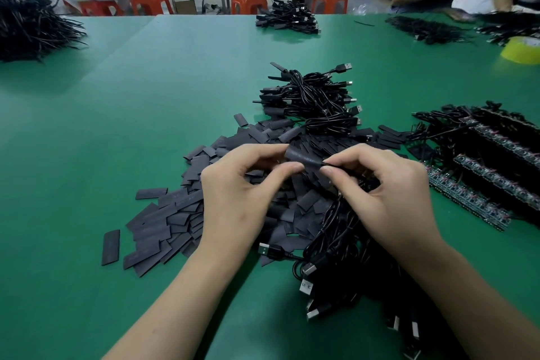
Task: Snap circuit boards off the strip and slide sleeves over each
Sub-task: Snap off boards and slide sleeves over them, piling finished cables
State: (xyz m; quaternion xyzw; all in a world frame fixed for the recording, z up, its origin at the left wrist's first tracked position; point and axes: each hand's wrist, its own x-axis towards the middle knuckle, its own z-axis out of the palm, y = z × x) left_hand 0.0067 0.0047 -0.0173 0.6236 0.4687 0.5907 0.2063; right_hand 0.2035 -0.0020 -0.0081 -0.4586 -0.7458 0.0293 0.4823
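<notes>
Now both hands meet over the middle of the green table (87, 126). The left hand (236, 199) pinches the left part of a black sleeve (304, 158) between thumb and forefinger, and the right hand (388, 193) pinches its right end, fingers curled. Whether a board sits inside is hidden. Under the hands lies a heap of flat sleeves (163, 213). Circuit board strips (482, 193) lie to the right, a cable bundle (315, 99) just beyond, and loose USB cables (336, 257) nearer.
</notes>
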